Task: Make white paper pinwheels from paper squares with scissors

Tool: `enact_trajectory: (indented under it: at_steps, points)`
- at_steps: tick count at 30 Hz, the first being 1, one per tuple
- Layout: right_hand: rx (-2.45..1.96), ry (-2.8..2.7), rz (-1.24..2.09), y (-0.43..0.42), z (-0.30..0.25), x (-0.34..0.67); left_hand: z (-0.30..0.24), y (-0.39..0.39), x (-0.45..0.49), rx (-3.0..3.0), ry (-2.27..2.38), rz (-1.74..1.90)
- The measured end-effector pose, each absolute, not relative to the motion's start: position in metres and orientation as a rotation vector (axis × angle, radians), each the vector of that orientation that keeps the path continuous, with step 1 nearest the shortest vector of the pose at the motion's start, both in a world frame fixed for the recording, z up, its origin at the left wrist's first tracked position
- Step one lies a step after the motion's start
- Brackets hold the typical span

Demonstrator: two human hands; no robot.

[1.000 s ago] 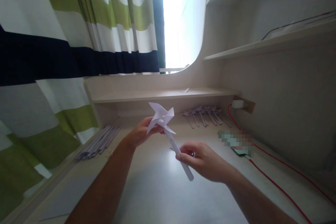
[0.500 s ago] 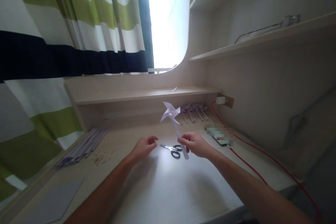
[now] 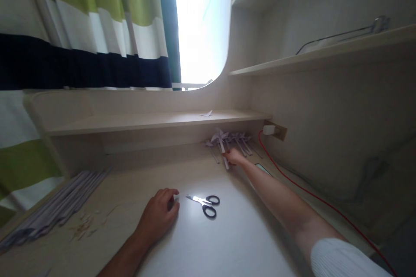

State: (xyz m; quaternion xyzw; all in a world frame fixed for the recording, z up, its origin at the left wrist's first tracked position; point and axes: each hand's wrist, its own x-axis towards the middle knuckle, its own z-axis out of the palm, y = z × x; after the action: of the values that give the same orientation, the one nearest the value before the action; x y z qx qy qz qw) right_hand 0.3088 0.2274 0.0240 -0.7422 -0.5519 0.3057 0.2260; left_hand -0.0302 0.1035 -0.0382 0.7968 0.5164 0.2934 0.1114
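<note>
Just right of the frame's centre, a person's right hand (image 3: pixel 234 156) is closing its fingers around the stick of a white pinwheel (image 3: pixel 220 138); whether the lower end is touching the desk (image 3: pixel 175 242) is not showing clearly. The stick's long axis is running steeply — the vaned head pointing toward the top of the frame and leaning slightly left, the plain end pointing toward the bottom. Seemingly made of paper, the pinwheel is probably weighing very little, its rolled stick staying fairly stiff but liable to crush, its folded vanes likely bending easily; the stick below the head is offering the safest hold. Other pinwheels (image 3: pixel 242 139) are lying beside it, mostly to its right. Lower left of centre, the left hand (image 3: pixel 160 213) is resting at the desk with thumb and fingers apart, holding nothing, just beside the tips of the scissors (image 3: pixel 203 201), whose black handles are pointing right.
</note>
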Motion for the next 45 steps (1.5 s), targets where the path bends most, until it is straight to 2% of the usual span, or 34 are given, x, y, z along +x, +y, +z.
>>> enact_trajectory:
  at_steps: [11,22,31,39,45]
  points:
    - [-2.182,-1.572,0.794,0.316,0.014,0.314,-0.05,0.108,-0.038,2.376,1.521,0.83]
    - [-2.222,-1.674,0.677,0.325,0.014,0.318,-0.044,0.106,-0.034,2.422,1.515,0.812]
    - [-2.067,-1.72,0.39,0.272,0.025,0.303,-0.043,0.108,-0.034,2.46,1.518,0.853]
    - [-1.751,-2.008,0.421,0.146,0.004,0.236,-0.038,0.102,-0.034,2.392,1.653,0.848]
    - [-1.569,-2.113,0.446,0.072,-0.008,0.206,0.01,0.121,-0.113,2.277,1.927,0.755]
